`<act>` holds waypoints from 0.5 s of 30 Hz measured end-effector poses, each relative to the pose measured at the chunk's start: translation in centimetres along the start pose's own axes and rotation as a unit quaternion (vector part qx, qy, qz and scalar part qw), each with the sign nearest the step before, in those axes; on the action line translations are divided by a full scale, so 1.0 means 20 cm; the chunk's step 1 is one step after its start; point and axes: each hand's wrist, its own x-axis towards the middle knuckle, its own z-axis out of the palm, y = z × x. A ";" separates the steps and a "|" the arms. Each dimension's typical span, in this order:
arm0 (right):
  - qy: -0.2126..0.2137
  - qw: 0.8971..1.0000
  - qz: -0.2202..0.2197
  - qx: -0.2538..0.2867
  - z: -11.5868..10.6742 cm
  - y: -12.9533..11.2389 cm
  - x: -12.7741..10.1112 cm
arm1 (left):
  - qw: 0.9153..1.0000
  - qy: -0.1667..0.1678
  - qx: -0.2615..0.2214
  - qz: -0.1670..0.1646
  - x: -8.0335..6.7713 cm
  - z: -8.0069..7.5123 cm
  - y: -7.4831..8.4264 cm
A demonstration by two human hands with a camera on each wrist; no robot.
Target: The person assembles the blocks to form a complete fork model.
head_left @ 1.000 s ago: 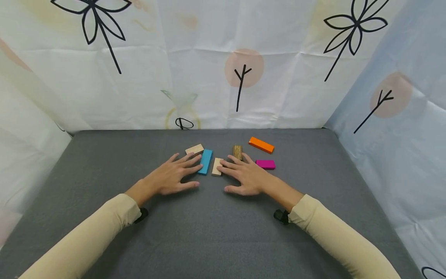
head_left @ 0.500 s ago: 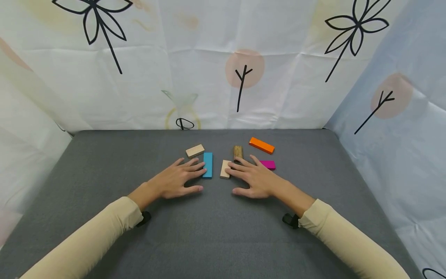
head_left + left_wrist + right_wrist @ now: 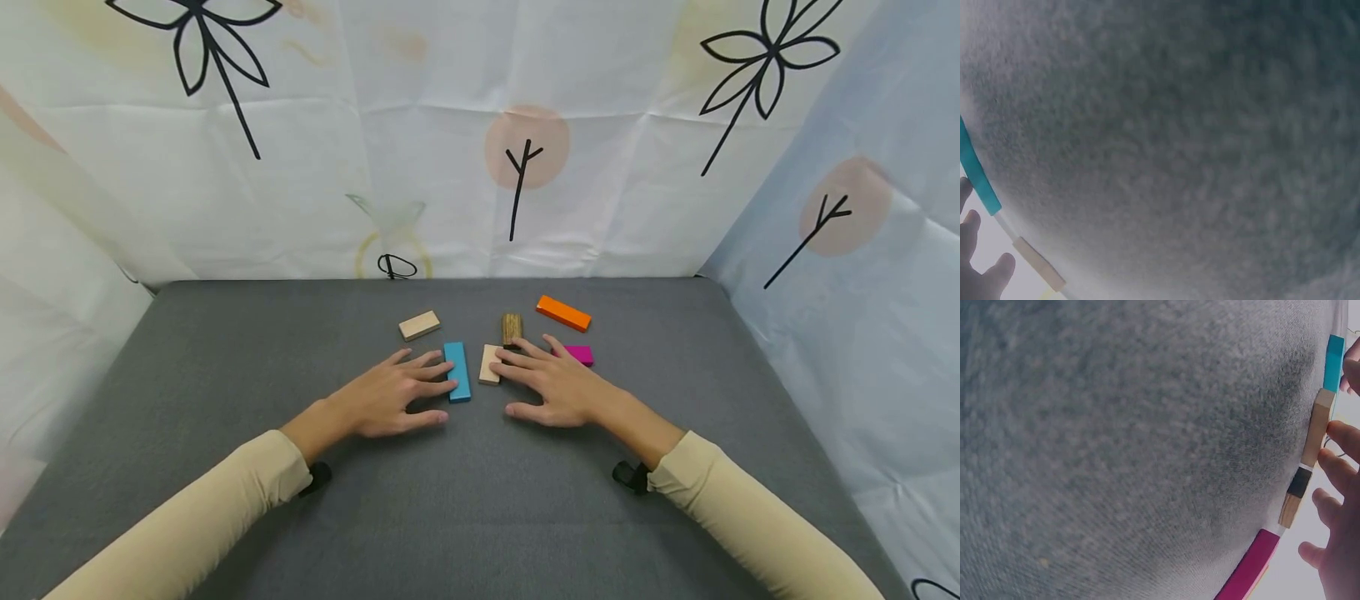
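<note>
The left hand [image 3: 386, 397] has its fingers spread, two fingertips resting on the left edge of a blue block [image 3: 461, 379]. Just to its right, a pale wooden block [image 3: 488, 367] has the right hand's [image 3: 553, 385] fingertips on its right side. That hand is spread too, its outer fingers reaching close to a brown grained block [image 3: 512, 327] and over part of a magenta block [image 3: 581, 355]. A narrow gap separates the blue and pale blocks. In the right wrist view, the pale block [image 3: 1319, 428] stands between the blue block [image 3: 1334, 365] and the brown one [image 3: 1295, 497].
Behind the left hand lies another pale wooden block [image 3: 419, 325]. An orange block [image 3: 563, 313] is at the back right, beyond the magenta one. The grey cloth-covered table [image 3: 465, 500] is bounded by printed fabric walls [image 3: 435, 167] at the back and sides.
The blue block has slid toward the person and turned, with the left hand moving the same way and slightly right. The pale block and right hand have shifted right, mostly in the first half second.
</note>
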 end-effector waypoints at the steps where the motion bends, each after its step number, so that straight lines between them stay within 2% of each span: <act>1: -0.001 1.000 0.001 0.000 0.00 0.00 0.00 | 1.000 -0.001 -0.001 0.001 0.00 0.00 0.00; 10: -0.004 1.000 0.010 0.002 0.00 0.01 -0.03 | 1.000 -0.008 0.000 0.011 0.00 0.02 0.04; 15: -0.003 1.000 0.012 0.002 0.00 0.02 -0.04 | 0.999 -0.003 -0.007 0.033 -0.01 0.02 0.07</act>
